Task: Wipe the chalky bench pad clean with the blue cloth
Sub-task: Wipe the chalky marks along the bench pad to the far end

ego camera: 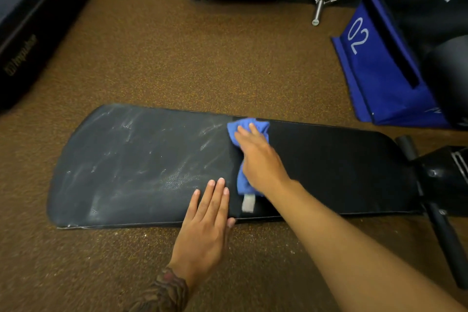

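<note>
Closest in, the left hand lies flat, fingers straight, on the near edge of the long black leather bench pad, likely to hold the bench steady. Just past it, the right hand is spread flat on the crumpled blue cloth, pressing it down so it rubs well. The cloth sits under that hand, right where the dark clean side meets the white chalky side. Farther back lies a blue wedge cushion marked 02.

Chalky left half of bench pad open. Left hand flat on near edge, in way. Black frame crowds right end; blue wedge beyond.
</note>
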A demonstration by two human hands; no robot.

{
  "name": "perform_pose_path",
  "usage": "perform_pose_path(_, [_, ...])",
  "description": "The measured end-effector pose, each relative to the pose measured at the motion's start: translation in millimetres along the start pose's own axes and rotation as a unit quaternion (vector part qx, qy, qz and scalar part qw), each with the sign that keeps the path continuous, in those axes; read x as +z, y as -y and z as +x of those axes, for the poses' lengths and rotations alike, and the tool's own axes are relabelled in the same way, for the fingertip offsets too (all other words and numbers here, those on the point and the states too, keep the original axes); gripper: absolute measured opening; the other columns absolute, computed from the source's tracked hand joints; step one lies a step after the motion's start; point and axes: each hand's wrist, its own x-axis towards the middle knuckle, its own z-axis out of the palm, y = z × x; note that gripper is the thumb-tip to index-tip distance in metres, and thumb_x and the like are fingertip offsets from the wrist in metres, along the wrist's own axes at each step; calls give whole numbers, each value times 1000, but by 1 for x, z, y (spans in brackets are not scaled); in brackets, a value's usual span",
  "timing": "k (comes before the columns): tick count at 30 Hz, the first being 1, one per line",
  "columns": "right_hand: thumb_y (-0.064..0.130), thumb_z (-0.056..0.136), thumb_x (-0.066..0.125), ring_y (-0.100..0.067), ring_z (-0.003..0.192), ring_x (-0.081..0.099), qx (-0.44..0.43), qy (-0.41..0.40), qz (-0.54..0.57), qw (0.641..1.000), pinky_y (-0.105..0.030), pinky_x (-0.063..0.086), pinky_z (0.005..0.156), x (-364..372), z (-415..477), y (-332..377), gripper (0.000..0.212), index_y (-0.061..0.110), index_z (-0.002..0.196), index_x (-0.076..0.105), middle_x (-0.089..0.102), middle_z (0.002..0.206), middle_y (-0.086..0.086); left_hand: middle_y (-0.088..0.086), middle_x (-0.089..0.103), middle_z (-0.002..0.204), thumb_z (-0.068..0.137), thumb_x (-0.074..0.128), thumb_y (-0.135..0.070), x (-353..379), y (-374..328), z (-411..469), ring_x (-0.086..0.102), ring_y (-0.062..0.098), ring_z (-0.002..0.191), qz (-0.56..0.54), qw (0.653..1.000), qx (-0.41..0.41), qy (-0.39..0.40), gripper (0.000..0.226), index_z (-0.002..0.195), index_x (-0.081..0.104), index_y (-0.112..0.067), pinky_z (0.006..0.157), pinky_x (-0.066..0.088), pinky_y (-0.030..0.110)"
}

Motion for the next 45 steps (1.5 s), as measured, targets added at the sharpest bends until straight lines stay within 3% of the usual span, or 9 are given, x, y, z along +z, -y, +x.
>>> perform_pose_path(4, [-18, 72, 46, -26, 139, 23, 13, -23, 7, 1000, -42, 27, 112, -8, -48, -28, 62, 0, 131, 49, 44, 142, -12, 17, 32, 153, 103, 22, -33, 1, 1, 0, 23, 30, 144, 1, 1000, 5, -8, 54, 143, 34, 0, 112, 21, 49])
perform_pose_path(12, [-9, 83, 43, -25, 144, 7, 131, -28, -22, 991, -41, 17, 115, -5, 23, -12, 60, 7, 140, 34, 24, 154, -4, 17, 29, 154, 101, 27, -32, 0, -1, 0, 23, 30, 144, -2, 1000, 2, -18, 54, 144, 33, 0, 114, 19, 49])
perform_pose_path(16, [-17, 74, 39, -28, 143, 15, 27, -31, 11, 999, -42, 23, 114, 10, -27, 10, 67, 4, 137, 40, 33, 150, -9, 17, 29, 153, 101, 27, -32, 0, -1, 0, 24, 30, 144, 1, 1000, 2, -12, 54, 144, 33, 0, 113, 20, 48])
perform_pose_path(19, [-18, 67, 50, -31, 137, 30, -71, -21, 23, 997, -36, 17, 115, 11, -94, 14, 65, 0, 130, 49, 46, 140, -13, 18, 31, 153, 100, 28, -31, 2, 1, 0, 25, 32, 143, 2, 1000, 9, -16, 54, 144, 31, 1, 113, 21, 49])
perform_pose_path(21, [-20, 63, 59, -30, 136, 31, -97, -1, 2, 995, -41, 26, 112, 2, -116, 3, 73, 0, 132, 48, 46, 141, -12, 19, 31, 152, 100, 29, -30, 2, 1, 0, 26, 33, 143, 1, 1000, 11, -17, 54, 143, 33, 2, 112, 21, 50])
perform_pose_path(25, [-18, 68, 48, -34, 135, 32, -34, -22, 14, 999, -46, 25, 111, -4, -89, -17, 64, -1, 129, 50, 48, 139, -15, 19, 33, 151, 99, 30, -31, -1, -1, 1, 29, 33, 142, 4, 1000, 7, -15, 54, 141, 38, 3, 111, 23, 50])
perform_pose_path(30, [-19, 71, 53, -37, 139, 23, 65, -59, 18, 996, -50, 28, 111, 9, -51, 6, 64, -3, 132, 46, 42, 142, -17, 19, 30, 153, 101, 26, -31, -3, -1, 0, 26, 32, 144, -1, 1000, 2, -6, 54, 144, 33, 1, 113, 21, 50])
perform_pose_path(36, [-16, 78, 56, -29, 140, 22, -14, -48, 35, 998, -47, 23, 112, 19, -107, 27, 62, 1, 136, 41, 38, 145, -14, 17, 31, 153, 101, 28, -33, -15, 0, 0, 25, 29, 144, -19, 1000, 4, 9, 55, 144, 32, 0, 113, 18, 45])
perform_pose_path(45, [-20, 75, 48, -34, 138, 27, 14, -77, 45, 996, -51, 30, 109, 16, -81, 41, 61, -2, 134, 44, 42, 143, -15, 19, 31, 153, 99, 30, -37, -53, 51, -5, 23, 32, 144, 42, 999, -14, 13, 60, 143, 35, 3, 115, 16, 45])
